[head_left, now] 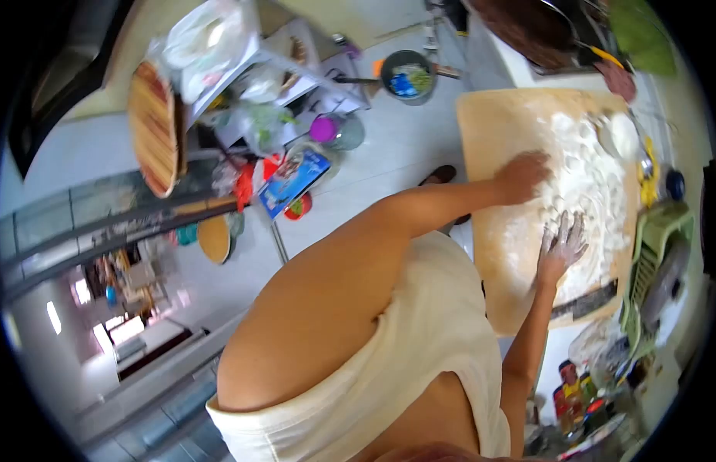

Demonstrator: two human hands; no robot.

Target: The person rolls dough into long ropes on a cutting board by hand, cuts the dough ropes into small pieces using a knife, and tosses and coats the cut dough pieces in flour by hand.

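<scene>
A wooden board (489, 123) dusted with white flour (597, 192) lies in front of me. Small pale lumps, perhaps dough, are scattered in the flour. My right hand (564, 245) rests palm down on the floury area, its floured fingers spread. My left hand (525, 177) is over the board at the flour's near side. Motion smears its fingers, so I cannot see whether it holds anything. A round container of white powder (623, 137) stands at the board's far edge. Across one end of the board lies a dark flat strip (585, 302) with flour on it.
Beyond the board stands a green rack (647, 262). Several bottles (573, 396) crowd the counter on my right. A dark pan (527, 27) is on my left. On the floor are a bucket (408, 77), a purple-lidded jar (339, 131) and a loaded shelf (242, 69).
</scene>
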